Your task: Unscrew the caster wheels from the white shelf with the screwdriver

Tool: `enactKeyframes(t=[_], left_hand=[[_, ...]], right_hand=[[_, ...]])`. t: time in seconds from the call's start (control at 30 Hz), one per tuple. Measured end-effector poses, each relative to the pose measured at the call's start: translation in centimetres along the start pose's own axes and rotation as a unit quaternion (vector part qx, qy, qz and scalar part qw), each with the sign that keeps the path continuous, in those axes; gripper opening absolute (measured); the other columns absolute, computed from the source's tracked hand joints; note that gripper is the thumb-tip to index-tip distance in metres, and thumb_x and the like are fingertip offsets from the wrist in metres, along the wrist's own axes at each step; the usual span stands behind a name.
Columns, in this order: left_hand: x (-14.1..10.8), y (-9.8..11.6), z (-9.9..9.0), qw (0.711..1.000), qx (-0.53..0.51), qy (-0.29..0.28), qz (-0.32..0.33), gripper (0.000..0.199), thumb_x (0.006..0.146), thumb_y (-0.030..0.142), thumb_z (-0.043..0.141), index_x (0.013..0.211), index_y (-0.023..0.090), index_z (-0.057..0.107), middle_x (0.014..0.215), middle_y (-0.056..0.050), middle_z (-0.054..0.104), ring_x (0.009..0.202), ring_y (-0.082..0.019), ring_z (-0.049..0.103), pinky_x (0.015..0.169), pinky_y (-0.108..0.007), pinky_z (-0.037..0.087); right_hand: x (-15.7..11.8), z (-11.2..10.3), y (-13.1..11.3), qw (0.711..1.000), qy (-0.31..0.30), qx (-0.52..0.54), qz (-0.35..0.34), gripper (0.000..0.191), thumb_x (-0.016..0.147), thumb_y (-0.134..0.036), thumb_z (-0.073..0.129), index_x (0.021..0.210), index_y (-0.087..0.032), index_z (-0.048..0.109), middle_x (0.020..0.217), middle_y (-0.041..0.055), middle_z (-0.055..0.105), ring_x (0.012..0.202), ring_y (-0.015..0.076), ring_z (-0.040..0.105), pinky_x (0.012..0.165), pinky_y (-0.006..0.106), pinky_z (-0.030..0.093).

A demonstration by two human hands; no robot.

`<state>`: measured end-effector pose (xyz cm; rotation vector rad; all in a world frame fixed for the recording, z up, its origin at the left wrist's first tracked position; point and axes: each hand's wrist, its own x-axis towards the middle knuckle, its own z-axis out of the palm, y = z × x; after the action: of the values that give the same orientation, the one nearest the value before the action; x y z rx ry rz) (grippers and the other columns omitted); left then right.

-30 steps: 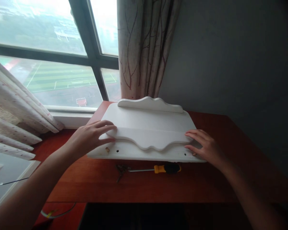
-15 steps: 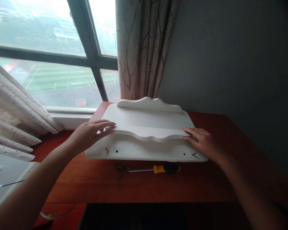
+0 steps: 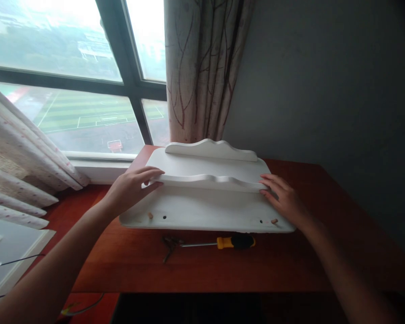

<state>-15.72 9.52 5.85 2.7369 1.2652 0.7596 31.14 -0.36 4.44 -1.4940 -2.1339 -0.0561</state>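
Nr strip (image 3: 209, 182) tipped up, bk frm brd (image 3: 202, 208) edge.

The left hand (image 3: 130, 186) and the right hand (image 3: 286, 198) are left bare, their slim fingers (image 3: 151, 171) narrowed toward the tips. The left wrist (image 3: 104, 209) and the right wrist (image 3: 308, 225) are likewise uncovered. The slender left forearm (image 3: 60, 254) is exposed down to the corner of the view and is broadened away from the hand. The right forearm (image 3: 337, 263), equally bare, is dimmed by shadow and softened by blur at its lower end. Fingernails are shown too small to be made out clearly.
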Motion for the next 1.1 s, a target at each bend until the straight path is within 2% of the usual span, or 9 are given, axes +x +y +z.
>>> enactKeyframes(t=[0.13,0.27,0.37,0.47,0.53,0.67,0.87,1.0,1.1], left_hand=[[0.6,0.1,0.3,1.000,-0.018,0.015,-0.002,0.037,0.096,0.045,0.051,0.111,0.017,0.069,0.106,-0.011,0.071,0.067,-0.014,0.061,0.069,-0.027,0.048],[1.8,0.4,-0.2,1.000,-0.023,-0.005,-0.011,0.039,0.095,0.047,0.051,0.110,0.017,0.069,0.102,-0.010,0.070,0.068,-0.015,0.061,0.067,-0.028,0.047],[1.9,0.8,-1.0,0.997,-0.064,-0.010,-0.034,0.037,0.090,0.049,0.058,0.106,0.018,0.071,0.085,-0.005,0.068,0.063,-0.013,0.055,0.063,-0.026,0.044],[1.1,1.3,-1.8,0.986,-0.137,-0.006,-0.091,0.036,0.081,0.050,0.069,0.100,0.020,0.073,0.062,0.002,0.056,0.054,-0.010,0.045,0.054,-0.024,0.039],[0.3,1.8,-2.3,0.974,-0.185,-0.006,-0.129,0.036,0.076,0.050,0.074,0.097,0.021,0.074,0.058,0.004,0.052,0.053,-0.010,0.042,0.051,-0.023,0.036],[-1.2,3.1,-3.6,0.944,-0.264,-0.026,-0.197,0.036,0.073,0.043,0.080,0.100,0.019,0.075,0.064,0.002,0.059,0.060,-0.012,0.048,0.052,-0.023,0.038],[-2.1,4.5,-4.7,0.871,-0.393,-0.064,-0.288,0.034,0.073,0.040,0.080,0.097,0.017,0.076,0.090,-0.005,0.075,0.080,-0.019,0.065,0.069,-0.025,0.052],[-2.1,4.4,-4.4,0.861,-0.388,-0.098,-0.314,0.032,0.074,0.043,0.079,0.094,0.018,0.078,0.090,-0.005,0.077,0.080,-0.021,0.069,0.068,-0.026,0.055],[-2.0,4.0,-3.9,0.864,-0.372,-0.109,-0.320,0.035,0.075,0.044,0.078,0.099,0.019,0.078,0.093,-0.005,0.077,0.082,-0.022,0.070,0.067,-0.026,0.056]], right_hand=[[0.0,0.1,0.3,1.000,0.006,0.023,0.016,0.030,0.101,-0.034,0.045,0.123,-0.024,0.062,0.114,0.0090,0.064,0.109,0.0235,0.062,0.097,0.042,0.050],[0.0,-0.2,0.5,0.999,0.018,0.037,0.034,0.030,0.100,-0.035,0.046,0.121,-0.024,0.064,0.114,0.0089,0.065,0.109,0.0242,0.062,0.096,0.042,0.049],[-0.4,-1.1,0.5,0.997,0.028,0.052,0.056,0.029,0.098,-0.038,0.050,0.118,-0.025,0.066,0.115,0.0080,0.066,0.108,0.0245,0.063,0.094,0.041,0.050],[-1.3,-2.1,0.3,0.991,0.031,0.088,0.098,0.029,0.094,-0.041,0.057,0.117,-0.027,0.067,0.117,0.0065,0.067,0.109,0.0249,0.063,0.095,0.040,0.051],[-2.1,-2.6,-0.1,0.982,0.037,0.122,0.142,0.031,0.092,-0.044,0.061,0.118,-0.027,0.067,0.120,0.0058,0.068,0.111,0.0256,0.063,0.097,0.041,0.051],[-3.1,-3.4,-1.4,0.950,0.030,0.213,0.225,0.034,0.087,-0.049,0.066,0.111,-0.026,0.071,0.119,0.0060,0.069,0.109,0.0270,0.065,0.094,0.041,0.053],[-3.6,-4.3,-3.1,0.899,-0.001,0.307,0.313,0.038,0.082,-0.053,0.070,0.107,-0.024,0.074,0.110,0.0071,0.073,0.100,0.0267,0.068,0.080,0.035,0.057],[-3.6,-4.2,-3.3,0.891,-0.048,0.309,0.328,0.039,0.082,-0.053,0.069,0.106,-0.024,0.075,0.105,0.0073,0.074,0.097,0.0277,0.069,0.081,0.038,0.057],[-3.4,-4.0,-3.3,0.893,-0.053,0.304,0.329,0.038,0.082,-0.054,0.069,0.104,-0.023,0.075,0.104,0.0078,0.075,0.097,0.0290,0.069,0.084,0.041,0.056]])
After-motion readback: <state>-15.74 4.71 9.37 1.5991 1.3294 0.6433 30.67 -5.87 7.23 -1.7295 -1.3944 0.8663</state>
